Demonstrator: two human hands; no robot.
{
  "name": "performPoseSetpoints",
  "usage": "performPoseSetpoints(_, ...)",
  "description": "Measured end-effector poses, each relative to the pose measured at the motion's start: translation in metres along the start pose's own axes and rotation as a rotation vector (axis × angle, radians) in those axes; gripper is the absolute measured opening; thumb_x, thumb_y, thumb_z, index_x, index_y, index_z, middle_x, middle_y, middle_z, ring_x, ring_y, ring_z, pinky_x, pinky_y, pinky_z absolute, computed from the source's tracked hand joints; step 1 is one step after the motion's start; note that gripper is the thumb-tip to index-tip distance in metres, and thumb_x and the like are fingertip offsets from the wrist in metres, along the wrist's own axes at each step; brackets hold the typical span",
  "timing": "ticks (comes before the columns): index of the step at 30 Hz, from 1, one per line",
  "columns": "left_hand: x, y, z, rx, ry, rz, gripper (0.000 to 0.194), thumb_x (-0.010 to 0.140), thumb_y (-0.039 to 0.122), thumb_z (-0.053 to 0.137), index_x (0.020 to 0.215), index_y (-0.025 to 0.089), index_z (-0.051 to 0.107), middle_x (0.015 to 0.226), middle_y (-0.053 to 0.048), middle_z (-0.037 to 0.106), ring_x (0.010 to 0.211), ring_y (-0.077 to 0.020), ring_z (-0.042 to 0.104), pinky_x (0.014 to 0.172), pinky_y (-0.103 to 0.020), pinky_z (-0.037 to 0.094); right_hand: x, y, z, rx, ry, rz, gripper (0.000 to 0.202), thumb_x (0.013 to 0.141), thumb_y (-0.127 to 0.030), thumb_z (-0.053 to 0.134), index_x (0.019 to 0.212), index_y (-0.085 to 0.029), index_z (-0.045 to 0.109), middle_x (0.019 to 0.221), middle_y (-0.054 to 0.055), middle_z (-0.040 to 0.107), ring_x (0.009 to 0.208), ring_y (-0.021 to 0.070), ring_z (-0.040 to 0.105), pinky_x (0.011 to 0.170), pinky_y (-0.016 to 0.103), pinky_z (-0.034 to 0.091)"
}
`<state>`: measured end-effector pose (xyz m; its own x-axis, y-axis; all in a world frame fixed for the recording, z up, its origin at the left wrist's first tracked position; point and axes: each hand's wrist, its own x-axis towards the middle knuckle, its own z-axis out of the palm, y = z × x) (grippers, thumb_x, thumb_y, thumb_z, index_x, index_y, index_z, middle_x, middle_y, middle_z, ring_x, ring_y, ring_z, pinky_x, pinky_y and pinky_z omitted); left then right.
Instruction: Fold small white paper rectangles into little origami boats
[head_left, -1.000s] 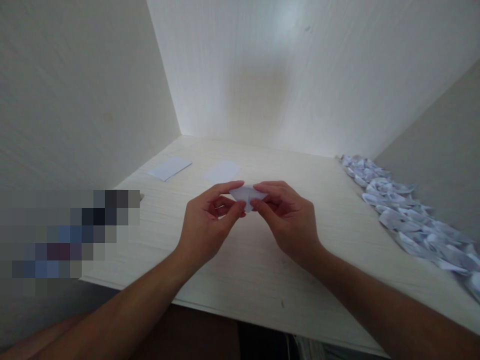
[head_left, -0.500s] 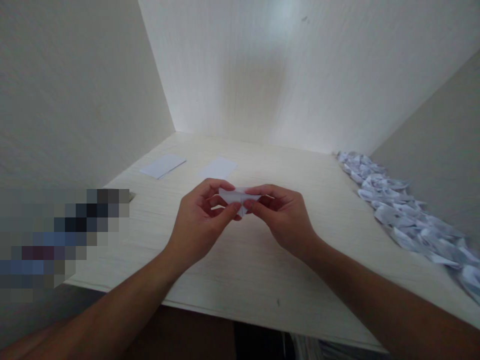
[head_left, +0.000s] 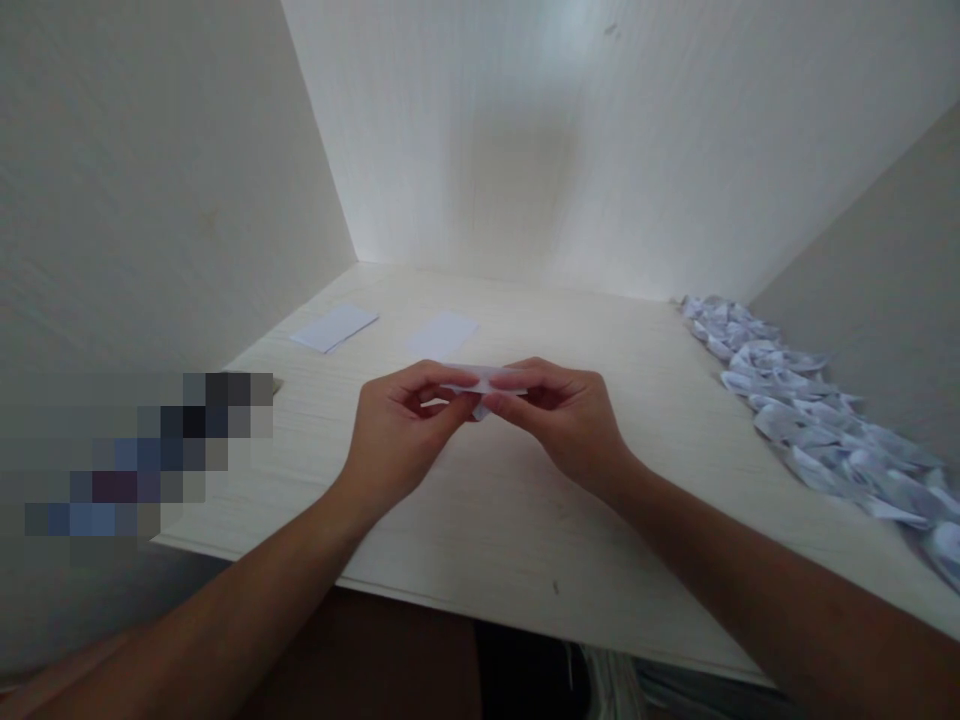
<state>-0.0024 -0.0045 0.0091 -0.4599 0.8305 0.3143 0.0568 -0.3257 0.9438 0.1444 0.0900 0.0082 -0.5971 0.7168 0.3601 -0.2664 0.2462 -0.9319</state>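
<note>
A small piece of folded white paper (head_left: 484,381) is held in the air above the desk, between both hands. My left hand (head_left: 409,425) pinches its left side with the thumb below and the index finger along the top. On the right side, my right hand (head_left: 562,415) grips it in the same way. The two thumbs nearly meet at the middle, where a pointed flap of the paper hangs down. The fingers cover much of the paper, so its full shape is hidden.
A pale desk (head_left: 480,540) has walls at the back and sides. Flat white sheets (head_left: 335,327) lie at the back left, with another white sheet (head_left: 444,332) beside them. Many folded white paper pieces (head_left: 817,420) line the right edge. A pixelated patch covers the left.
The fingertips have moved over the top of the paper, and its upper edge now looks folded or tilted toward me. Less of its front face shows. The view has shifted slightly.
</note>
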Motion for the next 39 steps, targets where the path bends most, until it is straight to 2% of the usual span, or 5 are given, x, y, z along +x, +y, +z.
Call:
performPoseSetpoints(15, -0.001, -0.001, 0.004, 0.052, 0.020, 0.032, 0.031, 0.072, 0.029, 0.088, 0.095, 0.018, 0.072, 0.073, 0.002, 0.070, 0.067, -0.0147, 0.071, 0.061, -0.028, 0.067, -0.001, 0.001, 0.002, 0.010, 0.046, 0.065, 0.048, 0.070, -0.036, 0.091, 0.101, -0.024, 0.057, 0.078, -0.002, 0.073, 0.070, 0.0153, 0.069, 0.065, 0.029, 0.054)
performPoseSetpoints(20, 0.001, 0.003, 0.002, 0.035, -0.010, 0.018, 0.050, 0.065, 0.028, 0.092, 0.108, 0.018, 0.068, 0.065, 0.004, 0.068, 0.060, -0.0144, 0.070, 0.061, -0.024, 0.063, 0.001, 0.001, 0.001, -0.012, 0.009, 0.025, 0.042, 0.071, -0.036, 0.091, 0.097, -0.021, 0.062, 0.080, -0.001, 0.073, 0.070, 0.0140, 0.069, 0.065, 0.028, 0.053)
performPoseSetpoints(26, 0.009, 0.006, -0.006, -0.010, -0.049, -0.114, 0.045, 0.066, 0.029, 0.090, 0.103, 0.017, 0.068, 0.068, 0.000, 0.074, 0.063, -0.0185, 0.074, 0.065, -0.033, 0.066, 0.006, -0.001, -0.005, -0.080, -0.021, 0.063, 0.036, 0.072, -0.036, 0.088, 0.097, -0.020, 0.067, 0.076, -0.001, 0.071, 0.069, 0.0142, 0.066, 0.067, 0.030, 0.053)
performPoseSetpoints(31, 0.014, 0.009, -0.018, 0.112, -0.084, -0.062, 0.044, 0.070, 0.026, 0.087, 0.109, 0.020, 0.069, 0.057, 0.005, 0.068, 0.056, -0.0162, 0.071, 0.065, -0.031, 0.066, 0.010, -0.001, -0.009, -0.054, -0.021, 0.065, 0.038, 0.071, -0.036, 0.089, 0.089, -0.023, 0.057, 0.071, -0.003, 0.070, 0.066, 0.0144, 0.066, 0.062, 0.029, 0.051)
performPoseSetpoints(39, 0.018, 0.010, -0.031, 0.108, -0.167, -0.008, 0.028, 0.073, 0.028, 0.085, 0.076, 0.021, 0.058, 0.066, 0.000, 0.072, 0.065, -0.0208, 0.076, 0.057, -0.030, 0.066, 0.013, 0.002, -0.011, -0.064, -0.030, 0.055, 0.032, 0.070, -0.034, 0.088, 0.072, -0.021, 0.059, 0.070, -0.002, 0.066, 0.068, 0.0141, 0.063, 0.070, 0.033, 0.056)
